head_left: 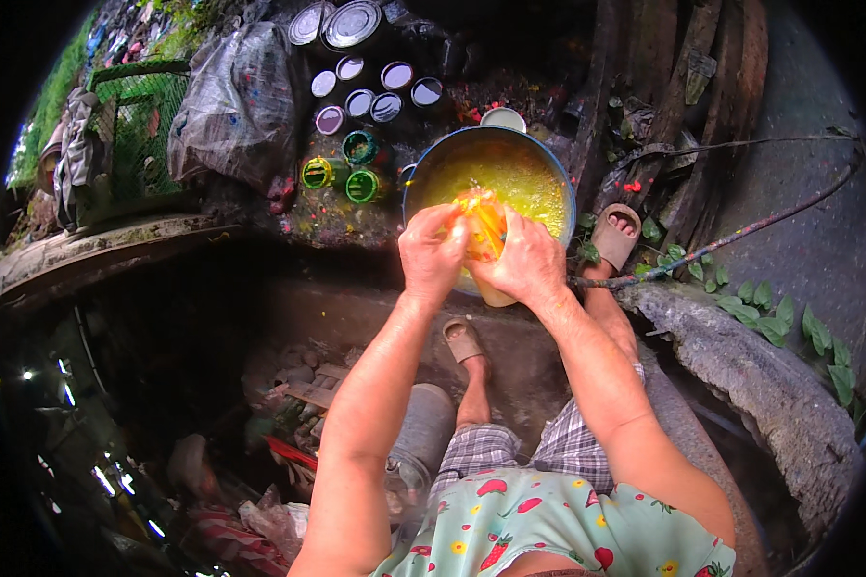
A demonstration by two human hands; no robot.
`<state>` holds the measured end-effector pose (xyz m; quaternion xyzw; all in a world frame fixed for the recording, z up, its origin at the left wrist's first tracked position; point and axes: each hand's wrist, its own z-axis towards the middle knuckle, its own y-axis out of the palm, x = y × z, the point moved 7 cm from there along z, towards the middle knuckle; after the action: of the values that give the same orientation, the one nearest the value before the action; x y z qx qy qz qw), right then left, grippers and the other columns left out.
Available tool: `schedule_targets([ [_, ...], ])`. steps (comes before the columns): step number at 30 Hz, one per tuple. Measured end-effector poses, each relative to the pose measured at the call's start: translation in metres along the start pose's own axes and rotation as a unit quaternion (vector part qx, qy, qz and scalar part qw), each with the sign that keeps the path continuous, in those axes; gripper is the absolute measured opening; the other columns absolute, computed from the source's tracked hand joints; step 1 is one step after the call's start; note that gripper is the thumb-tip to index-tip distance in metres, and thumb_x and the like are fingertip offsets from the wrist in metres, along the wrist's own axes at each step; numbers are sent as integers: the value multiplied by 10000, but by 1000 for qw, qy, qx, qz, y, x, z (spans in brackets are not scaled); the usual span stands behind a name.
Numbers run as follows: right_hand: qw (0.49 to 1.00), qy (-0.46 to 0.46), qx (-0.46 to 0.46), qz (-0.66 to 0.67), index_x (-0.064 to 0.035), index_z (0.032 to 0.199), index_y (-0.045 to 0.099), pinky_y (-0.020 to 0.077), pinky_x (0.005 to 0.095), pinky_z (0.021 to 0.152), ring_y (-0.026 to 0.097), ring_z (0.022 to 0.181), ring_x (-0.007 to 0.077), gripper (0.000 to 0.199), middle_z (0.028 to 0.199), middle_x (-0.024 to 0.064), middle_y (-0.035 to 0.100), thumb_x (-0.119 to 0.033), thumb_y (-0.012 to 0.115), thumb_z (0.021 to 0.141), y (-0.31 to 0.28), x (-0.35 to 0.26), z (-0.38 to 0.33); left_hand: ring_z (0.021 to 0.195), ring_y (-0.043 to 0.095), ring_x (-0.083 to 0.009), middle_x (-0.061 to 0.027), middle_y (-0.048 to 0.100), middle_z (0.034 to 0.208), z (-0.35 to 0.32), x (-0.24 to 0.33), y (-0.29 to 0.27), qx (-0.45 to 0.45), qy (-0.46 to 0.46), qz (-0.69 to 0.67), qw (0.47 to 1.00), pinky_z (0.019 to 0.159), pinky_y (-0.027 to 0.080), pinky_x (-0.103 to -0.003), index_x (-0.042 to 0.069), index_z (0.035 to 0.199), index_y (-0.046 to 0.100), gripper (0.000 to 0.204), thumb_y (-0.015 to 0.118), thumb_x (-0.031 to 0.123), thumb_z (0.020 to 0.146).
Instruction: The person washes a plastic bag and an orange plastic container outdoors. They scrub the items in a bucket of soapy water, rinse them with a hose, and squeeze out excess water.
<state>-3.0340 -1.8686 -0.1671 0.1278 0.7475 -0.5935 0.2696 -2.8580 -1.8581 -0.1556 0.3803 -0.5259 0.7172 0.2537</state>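
In front of me stands a round, blue-rimmed basin (416, 165) with foamy yellow liquid (546, 185) in it. Over its near side, both of my hands pinch a bright orange and yellow, shiny, crumpled thing (488, 231) that looks like a wet plastic packet; its exact kind I cannot make out. My left hand (429, 252) grips its left edge, thumb against bent fingers. On the other edge, my right hand (529, 258) is closed in the same way. A pale yellow object (494, 293) shows partly below my right hand, its kind hidden.
Beyond the basin's left lie several round tins (386, 107), larger round lids (350, 23) and green jars (362, 186). A see-through plastic bag (233, 106) sits farther left. Wooden planks (678, 115), a thin rod (741, 235) and a rough stone edge (741, 370) are at right; a metal container (423, 433) stands below.
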Motion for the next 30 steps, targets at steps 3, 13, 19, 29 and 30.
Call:
schedule_targets([
  [3, 1000, -3, 1, -20, 67, 1424, 576, 629, 487, 886, 751, 1034, 380, 996, 1078, 241, 754, -556, 905, 720, 3, -2, -1, 899, 773, -227, -137, 804, 999, -3, 1, 15, 25, -67, 11, 997, 835, 604, -354, -5, 1054, 810, 203, 830, 85, 873],
  [13, 999, -28, 7, -25, 33, 1467, 551, 621, 468, 902, 738, 1027, 366, 1040, 1098, 209, 749, -536, 932, 685, 7, 0, 0, 843, 748, -136, -105, 783, 938, -26, -53, 0, 88, -115, -51, 988, 772, 605, -297, -25, 1060, 785, 166, 757, 32, 907],
  [19, 999, -46, 13, -15, 10, 1480, 547, 608, 467, 934, 728, 1042, 369, 1051, 1144, 201, 736, -509, 954, 662, 7, -4, -1, 775, 777, -248, -156, 780, 830, -33, -82, -2, 2, -184, 118, 976, 789, 625, -376, -12, 987, 807, 170, 772, 107, 870],
  [29, 998, -32, 6, 46, -2, 1479, 557, 595, 489, 965, 729, 1089, 385, 1041, 1174, 219, 736, -478, 972, 651, 4, 3, 6, 1038, 733, -386, -198, 727, 1137, -5, -63, -22, -50, -83, 274, 957, 897, 609, -460, 38, 1149, 802, 308, 674, -13, 874],
  [30, 998, -33, 9, 57, -1, 1477, 561, 596, 490, 964, 730, 1091, 386, 1040, 1174, 221, 738, -477, 973, 649, 4, 3, 7, 1274, 650, -378, -220, 658, 1340, -5, -44, -28, 32, -6, 285, 958, 1063, 551, -439, 41, 1309, 751, 444, 656, -41, 883],
])
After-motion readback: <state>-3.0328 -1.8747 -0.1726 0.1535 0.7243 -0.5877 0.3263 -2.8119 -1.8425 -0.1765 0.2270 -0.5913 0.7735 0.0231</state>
